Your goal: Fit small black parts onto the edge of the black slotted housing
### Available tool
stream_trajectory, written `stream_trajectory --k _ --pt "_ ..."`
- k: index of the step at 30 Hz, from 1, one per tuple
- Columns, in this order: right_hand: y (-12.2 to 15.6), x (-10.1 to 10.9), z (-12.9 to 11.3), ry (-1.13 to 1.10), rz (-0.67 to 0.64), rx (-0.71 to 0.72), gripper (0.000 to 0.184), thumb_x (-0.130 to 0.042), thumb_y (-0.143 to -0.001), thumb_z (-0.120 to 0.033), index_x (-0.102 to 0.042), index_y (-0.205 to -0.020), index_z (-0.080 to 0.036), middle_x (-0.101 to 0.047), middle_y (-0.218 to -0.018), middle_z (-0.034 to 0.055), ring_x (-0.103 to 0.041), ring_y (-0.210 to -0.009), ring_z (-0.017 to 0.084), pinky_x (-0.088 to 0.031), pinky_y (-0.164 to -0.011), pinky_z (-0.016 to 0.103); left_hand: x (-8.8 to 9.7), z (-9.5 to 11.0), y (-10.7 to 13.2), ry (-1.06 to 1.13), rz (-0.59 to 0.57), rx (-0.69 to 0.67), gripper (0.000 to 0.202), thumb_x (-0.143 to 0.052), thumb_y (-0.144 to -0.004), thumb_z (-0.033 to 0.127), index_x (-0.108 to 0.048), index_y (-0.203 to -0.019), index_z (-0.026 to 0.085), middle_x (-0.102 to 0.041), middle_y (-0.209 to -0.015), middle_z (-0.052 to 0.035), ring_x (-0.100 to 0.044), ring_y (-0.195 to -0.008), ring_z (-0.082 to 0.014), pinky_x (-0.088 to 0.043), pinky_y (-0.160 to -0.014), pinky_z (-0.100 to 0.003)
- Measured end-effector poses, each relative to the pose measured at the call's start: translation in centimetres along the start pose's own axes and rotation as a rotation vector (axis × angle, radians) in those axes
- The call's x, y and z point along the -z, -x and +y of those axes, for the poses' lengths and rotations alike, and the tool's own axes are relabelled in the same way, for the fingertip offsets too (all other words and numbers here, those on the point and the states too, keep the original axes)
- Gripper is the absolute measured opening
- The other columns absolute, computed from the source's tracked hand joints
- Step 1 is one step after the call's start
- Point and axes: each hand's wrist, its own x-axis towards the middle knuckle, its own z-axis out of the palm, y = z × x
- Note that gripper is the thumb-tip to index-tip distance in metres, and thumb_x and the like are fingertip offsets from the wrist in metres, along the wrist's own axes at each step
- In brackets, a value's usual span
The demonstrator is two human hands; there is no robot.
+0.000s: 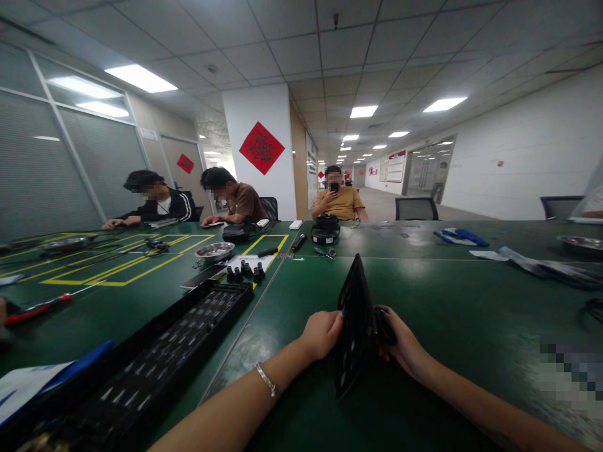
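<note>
1. Green table [471,301], office room
2. Black panel [353,326], standing near upright between the hands; whether it touches the table, cannot tell
3. Left hand [320,336]: curled, gripping the panel, thumb on its left face
4. Right hand [400,342]: closed round a dark part [385,326] on the panel's other side; joined or loose, cannot tell
5. Handling: probably light, stiff, slightly slippery; best gripped by the long edges
6. Beyond, leftward: long black tray [191,363], metal bowl [215,257]

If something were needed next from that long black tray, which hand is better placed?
Probably the left hand: it is nearer the tray, which lies on that side, though its thumb is on the panel. The right hand is farther, across the panel.
</note>
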Motion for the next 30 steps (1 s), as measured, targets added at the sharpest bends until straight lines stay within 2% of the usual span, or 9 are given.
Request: stream_trajectory --k 15,20,22,30 --pt "0.00 0.14 0.14 0.001 -0.014 0.009 0.038 -0.039 -0.083 -0.046 -0.041 -0.111 -0.021 -0.057 -0.060 -0.0006 -0.052 -0.041 0.013 -0.034 -0.033 0.020 -0.18 -0.44 0.07 -0.026 -0.010 -0.043 0.046 -0.015 -0.092 0.036 -0.056 -0.083 0.018 -0.063 -0.079 -0.0059 -0.059 -0.076 -0.0197 -0.040 -0.069 -0.025" --pt "0.12 -0.13 -0.18 0.006 0.010 0.006 0.037 -0.040 -0.082 -0.044 -0.040 -0.109 -0.020 -0.056 -0.059 -0.0008 -0.051 -0.039 0.012 -0.033 -0.031 0.019 -0.11 -0.11 0.01 -0.007 -0.006 0.020 0.057 -0.006 -0.093 0.037 -0.057 -0.077 0.017 -0.061 -0.071 -0.0062 -0.058 -0.069 -0.0191 -0.039 -0.064 -0.025" --pt "0.06 -0.12 -0.11 -0.004 -0.001 0.010 0.036 -0.041 -0.082 -0.043 -0.040 -0.110 -0.020 -0.056 -0.059 -0.0013 -0.051 -0.039 0.012 -0.033 -0.031 0.019 -0.11 -0.01 -0.03 -0.005 -0.006 0.034 0.055 -0.008 -0.093 0.036 -0.057 -0.077 0.017 -0.061 -0.070 -0.0059 -0.058 -0.068 -0.0188 -0.038 -0.063 -0.025" --pt "0.01 -0.04 0.09 -0.014 -0.003 0.019 0.037 -0.042 -0.081 -0.046 -0.041 -0.108 -0.020 -0.056 -0.060 -0.0011 -0.051 -0.040 0.012 -0.033 -0.031 0.018 -0.14 -0.35 0.10 0.013 0.007 -0.037 0.048 -0.015 -0.092 0.036 -0.058 -0.083 0.018 -0.062 -0.077 -0.0055 -0.059 -0.075 -0.0193 -0.039 -0.068 -0.025"
